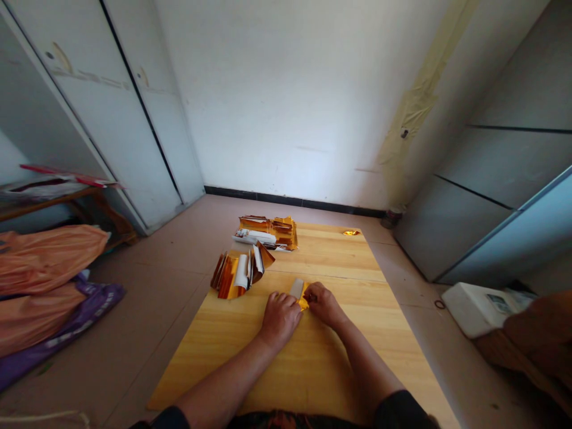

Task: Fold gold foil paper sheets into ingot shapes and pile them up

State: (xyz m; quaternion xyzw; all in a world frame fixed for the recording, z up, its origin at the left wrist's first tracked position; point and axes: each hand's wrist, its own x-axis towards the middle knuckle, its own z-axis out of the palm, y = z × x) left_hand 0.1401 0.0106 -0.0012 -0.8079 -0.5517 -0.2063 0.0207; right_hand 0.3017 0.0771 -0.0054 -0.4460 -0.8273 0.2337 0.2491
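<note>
A small piece of gold foil paper [304, 303], with a pale grey strip [297, 287] at its far end, lies on the wooden table [370, 339] between my hands. My left hand [281, 316] is closed along its left side, fingers bent and pressing it to the tabletop. On the right, my right hand [325, 304] pinches the edge of the same paper with curled fingers. The fingers partly hide its shape, so I cannot tell how it is folded. Beyond my left hand is a loose stack of gold and white foil sheets [241, 271].
A second stack of foil sheets [268, 232] sits at the table's far left corner. A folded gold foil piece [351, 233] lies near the far right corner. Cabinets stand left, a grey fridge-like unit [482, 179] right. Orange bags [49, 262] and a white box [478, 307] flank the table.
</note>
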